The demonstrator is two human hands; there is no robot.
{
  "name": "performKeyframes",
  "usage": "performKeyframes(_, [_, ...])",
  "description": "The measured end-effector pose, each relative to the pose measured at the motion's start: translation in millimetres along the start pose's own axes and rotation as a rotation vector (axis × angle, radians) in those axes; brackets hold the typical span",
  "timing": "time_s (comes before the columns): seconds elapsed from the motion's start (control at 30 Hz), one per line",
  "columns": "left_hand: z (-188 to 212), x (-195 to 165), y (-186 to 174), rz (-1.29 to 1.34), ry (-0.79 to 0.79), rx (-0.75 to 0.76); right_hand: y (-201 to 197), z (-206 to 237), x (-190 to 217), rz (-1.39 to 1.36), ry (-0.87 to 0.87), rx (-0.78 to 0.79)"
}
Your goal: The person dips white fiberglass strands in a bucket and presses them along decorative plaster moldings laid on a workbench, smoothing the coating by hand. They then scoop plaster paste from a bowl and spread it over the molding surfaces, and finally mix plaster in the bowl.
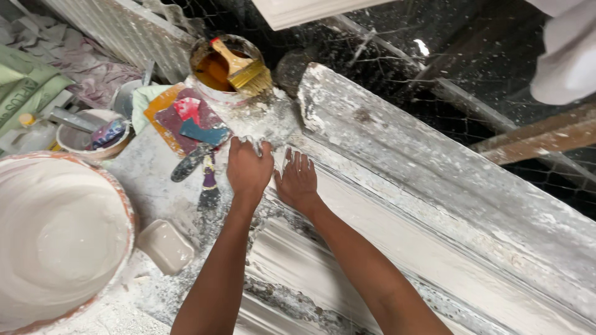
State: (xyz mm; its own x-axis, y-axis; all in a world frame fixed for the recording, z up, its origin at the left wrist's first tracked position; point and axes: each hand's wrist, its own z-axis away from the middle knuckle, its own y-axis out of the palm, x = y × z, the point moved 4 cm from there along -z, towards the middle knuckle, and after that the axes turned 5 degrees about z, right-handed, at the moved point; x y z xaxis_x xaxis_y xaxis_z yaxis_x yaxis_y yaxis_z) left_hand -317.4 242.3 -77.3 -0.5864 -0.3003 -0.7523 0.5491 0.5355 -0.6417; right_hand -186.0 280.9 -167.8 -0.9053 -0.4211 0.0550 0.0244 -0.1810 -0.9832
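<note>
At 9 o'clock: a large basin filled with white plaster. At 10 o'clock: a small bowl. At 11 o'clock: scrapers and a can bearing a brush. Centre: left hand, fingers curled onto a wet plaster lump. Just beside it, right hand, fingers extended flat on the long white moulding, which runs toward 4 o'clock.
</note>
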Motion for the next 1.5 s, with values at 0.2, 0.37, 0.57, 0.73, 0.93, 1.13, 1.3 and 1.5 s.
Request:
performKeyframes(0.2, [72.1, -41.9, 8.0, 0.009, 0.006, 0.110, 6.6, 65.7, -78.9, 0.026, 0.041, 0.063])
performKeyframes(0.37, [174.0, -105.2, 40.1, -0.005, 0.069, 0.172, 8.4, 146.7, -169.4, 0.072, 0.066, 0.069])
performKeyframes(0.57, [348.8, -178.3, 85.9, 0.008, 0.276, 0.050, 23.7, 268.3, -311.9, 0.040, 0.067, -0.034])
performKeyframes(0.73, [533.1, -236.8, 137.8, 0.125, 0.173, 0.108, 48.2, 400.1, -464.9, 0.130, -0.033, -0.251])
performKeyframes(0.93, [696.6, -326.9, 176.0, 0.138, 0.220, 0.068, 55.5, 540.7, -635.3, 0.187, -0.073, -0.293])
performKeyframes(1.13, [816.1, -376.3, 218.0, 0.083, 0.177, 0.113, 65.9, 654.9, -773.4, 0.245, -0.053, -0.254])
performKeyframes(1.3, [941.2, -417.6, 255.9, 0.172, 0.245, 0.019, 90.8, 753.7, -897.9, 0.240, 0.025, -0.109])
performKeyframes(1.5, [1084.7, -481.6, 314.4, 0.169, 0.132, 0.138, 107.2, 875.9, -1054.6, 0.199, 0.064, -0.077])
